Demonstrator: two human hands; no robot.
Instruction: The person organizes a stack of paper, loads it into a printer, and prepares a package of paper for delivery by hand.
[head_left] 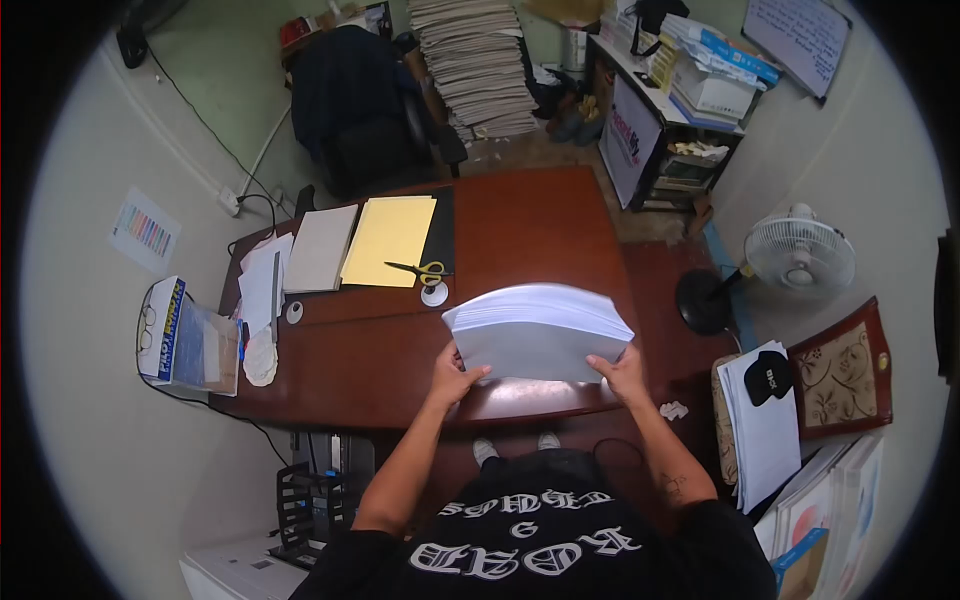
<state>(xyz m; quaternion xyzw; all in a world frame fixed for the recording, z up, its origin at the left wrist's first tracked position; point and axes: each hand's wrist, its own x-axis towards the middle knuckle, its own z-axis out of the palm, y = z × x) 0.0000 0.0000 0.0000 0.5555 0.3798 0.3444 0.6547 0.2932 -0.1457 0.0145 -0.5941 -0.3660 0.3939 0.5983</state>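
Head view: yellow sheets (392, 228), then scissors (418, 270) lapping their edge; the left hand (456, 379), thumb in front, clasps a thick white paper stack (540, 348) over the wooden desk (530, 230), right hand (624, 374) pinching its other side, pedestal fan (800, 255) beyond.

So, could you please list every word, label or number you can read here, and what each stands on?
"ify", seemingly the end of a longer word: banner.
"G", apparently, between two rows of ornate letters I cannot read surely: black shirt.
Too small or blurred to read surely: whiteboard, wall sheet, cap, blue-and-white box.
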